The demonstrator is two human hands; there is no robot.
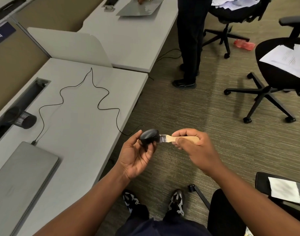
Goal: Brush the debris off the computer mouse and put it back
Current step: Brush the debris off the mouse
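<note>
mouse brushing, off desk edge.
left grip [135,157] holds mouse [149,137] above floor, at 3 o'clock of desk [81,133]; right grip [193,145] clasps brush [178,138], bristles touching mouse.

Office: grey bench [81,137] rows with partition panels [69,46], swivel chairs [271,79], closed laptop [21,169], carpet floor [188,113], papers [288,60].

mouse [148,136]: matt black plastic | brush [181,139]: pale wood handle | desk [81,120]: smooth grey
</note>
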